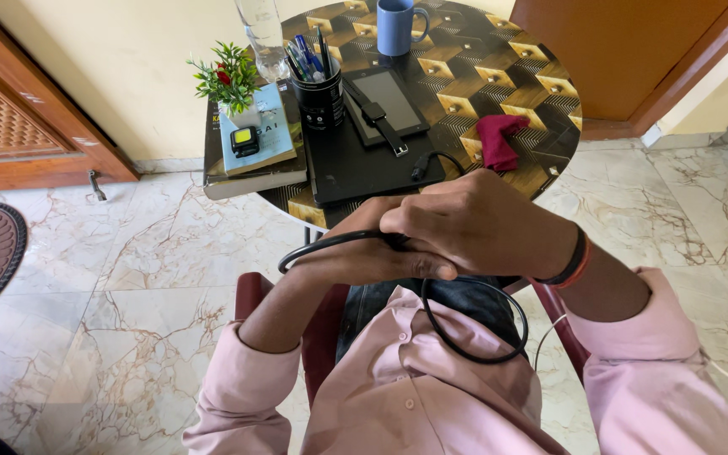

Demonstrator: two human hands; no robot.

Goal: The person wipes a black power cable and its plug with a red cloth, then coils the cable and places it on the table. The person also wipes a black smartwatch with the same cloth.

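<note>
Black cable is looping just below the round table, over the person's lap, both ends running up into the hands. Right hand is clenching around the cable, lying on top of left hand, which is cupping it from beneath. On the table, a laptop is sitting nearest the hands, tablet and watch lying on it, pen cup beside, maroon cloth toward the table's right edge.
</note>
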